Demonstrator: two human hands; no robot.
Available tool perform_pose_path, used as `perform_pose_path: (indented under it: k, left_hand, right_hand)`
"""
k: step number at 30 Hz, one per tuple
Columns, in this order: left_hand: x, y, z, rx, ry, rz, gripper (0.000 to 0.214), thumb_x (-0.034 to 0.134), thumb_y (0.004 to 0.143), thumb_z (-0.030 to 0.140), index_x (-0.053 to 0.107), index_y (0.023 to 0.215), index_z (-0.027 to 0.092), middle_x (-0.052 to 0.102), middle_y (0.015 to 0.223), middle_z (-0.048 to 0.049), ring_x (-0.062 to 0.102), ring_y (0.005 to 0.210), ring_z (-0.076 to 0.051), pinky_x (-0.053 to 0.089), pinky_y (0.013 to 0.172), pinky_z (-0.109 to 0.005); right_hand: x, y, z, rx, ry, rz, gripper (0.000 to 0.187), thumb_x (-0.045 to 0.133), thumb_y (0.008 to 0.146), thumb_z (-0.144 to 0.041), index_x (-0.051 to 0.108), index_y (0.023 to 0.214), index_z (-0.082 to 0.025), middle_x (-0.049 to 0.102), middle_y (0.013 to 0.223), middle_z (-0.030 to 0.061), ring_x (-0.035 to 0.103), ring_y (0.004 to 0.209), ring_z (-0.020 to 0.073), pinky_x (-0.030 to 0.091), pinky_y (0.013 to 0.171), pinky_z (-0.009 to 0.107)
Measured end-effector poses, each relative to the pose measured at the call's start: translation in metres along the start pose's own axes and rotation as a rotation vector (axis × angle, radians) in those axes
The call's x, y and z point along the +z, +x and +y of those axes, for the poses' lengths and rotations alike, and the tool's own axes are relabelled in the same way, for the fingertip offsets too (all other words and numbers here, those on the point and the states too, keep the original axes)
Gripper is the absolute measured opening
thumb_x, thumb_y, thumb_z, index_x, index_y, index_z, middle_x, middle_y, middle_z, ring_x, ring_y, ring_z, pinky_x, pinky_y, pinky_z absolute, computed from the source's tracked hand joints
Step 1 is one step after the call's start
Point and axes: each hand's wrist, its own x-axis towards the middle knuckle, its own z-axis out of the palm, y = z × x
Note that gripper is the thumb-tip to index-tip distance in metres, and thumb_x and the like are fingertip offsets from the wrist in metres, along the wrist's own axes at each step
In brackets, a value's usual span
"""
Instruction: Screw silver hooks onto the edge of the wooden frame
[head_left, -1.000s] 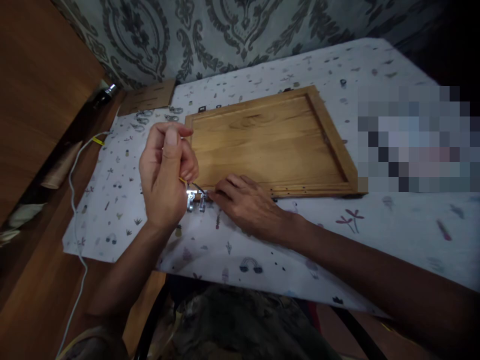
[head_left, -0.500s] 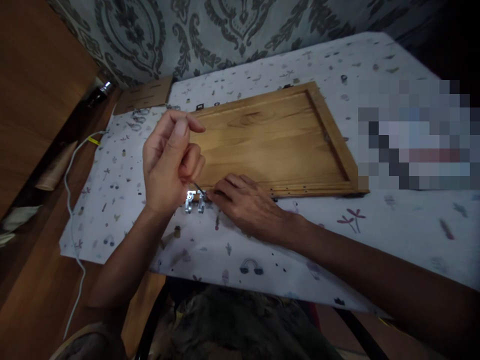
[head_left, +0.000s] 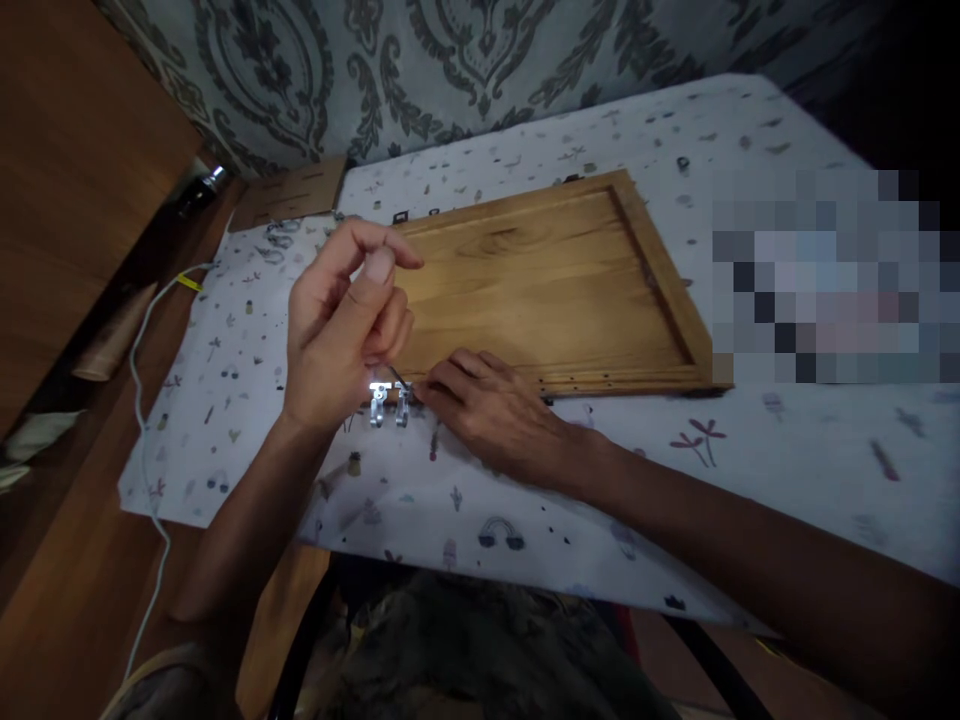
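A framed wooden panel [head_left: 540,280], like a cabinet door, lies flat on the table. On its near edge, toward the left, sit two small silver metal clips [head_left: 377,405], hinge-like in shape. My left hand [head_left: 337,320] is raised over that corner with its fingers curled. From beneath it a thin metal shaft [head_left: 397,378] slants down to the right clip; any handle is hidden in the hand. Resting on the panel's near edge, my right hand [head_left: 502,415] has thumb and fingertips pressed together beside that clip. What they pinch is hidden.
A patterned white tablecloth [head_left: 450,500] covers the table. Behind my left hand are a pile of metal pieces [head_left: 277,240] and a brown cardboard sheet [head_left: 289,190]. Small dark hardware [head_left: 401,217] lies along the panel's far edge. A white cable [head_left: 139,400] hangs at left.
My left hand has tilted slightly to the right, its thumb and index finger shifting that way. My right hand, the clips and the panel stay nearly in place.
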Motion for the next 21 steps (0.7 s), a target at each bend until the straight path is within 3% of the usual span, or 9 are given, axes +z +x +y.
perform_pose_path:
  k: [7,15,21]
  left_hand:
    - [-0.001,-0.001,0.016,0.051,-0.031,0.003,0.023,0.058,0.102,0.024,0.07,0.084,0.015,0.023,0.045,0.0101,0.012,0.035,-0.004,0.017,0.032,-0.019]
    - [0.006,-0.014,0.013,-0.032,0.048,0.191,0.019,0.067,0.096,0.026,0.063,0.078,0.021,0.019,0.045,0.0111,0.012,0.035,-0.005,0.019,0.034,-0.018]
    - [0.004,-0.017,0.008,0.001,0.04,0.171,0.015,0.071,0.093,0.027,0.066,0.081,0.019,0.022,0.045,0.0111,0.014,0.036,-0.005,0.017,0.035,-0.019]
  right_hand:
    - [0.0,-0.001,0.0,-0.007,-0.005,-0.005,0.017,0.06,0.098,-0.011,0.07,0.112,-0.009,0.068,0.101,0.0117,0.049,0.095,0.0248,0.039,0.079,0.037]
    - [-0.001,-0.001,-0.001,0.001,-0.003,-0.008,0.016,0.062,0.097,-0.011,0.07,0.11,-0.009,0.067,0.1,0.0116,0.049,0.095,0.025,0.039,0.078,0.036]
    - [-0.001,0.0,-0.001,0.005,-0.003,-0.007,0.016,0.063,0.096,-0.01,0.07,0.11,-0.009,0.067,0.099,0.0114,0.049,0.094,0.0253,0.039,0.078,0.036]
